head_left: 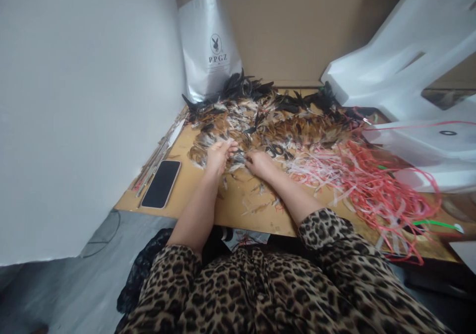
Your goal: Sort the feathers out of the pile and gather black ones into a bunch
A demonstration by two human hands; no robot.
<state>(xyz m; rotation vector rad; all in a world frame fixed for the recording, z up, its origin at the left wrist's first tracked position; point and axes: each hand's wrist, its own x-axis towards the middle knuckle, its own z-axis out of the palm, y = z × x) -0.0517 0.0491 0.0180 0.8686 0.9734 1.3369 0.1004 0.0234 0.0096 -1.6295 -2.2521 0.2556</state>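
A wide heap of brown, black and whitish feathers (303, 128) covers the back and middle of the table. My left hand (220, 156) is over the front left part of the heap, its fingers curled towards the thumb. Whatever is between those fingertips is too small to make out. Close on its right, my right hand (259, 164) is closed, with the fingertips pinched on a greyish feather at the heap's front edge. Black-handled scissors (275, 151) lie partly among the feathers, just beyond my right hand. Small loose feathers (260, 190) are scattered on the wood in front.
Tangled red and white plastic strips (372, 185) spread over the table's right side. A phone (161, 184) lies at the left, beside thin sticks (158, 158). Behind the feathers stands a silvery bag (208, 46). White sheets or bags (409, 71) bulge in from the right; a white wall (85, 100) borders the left.
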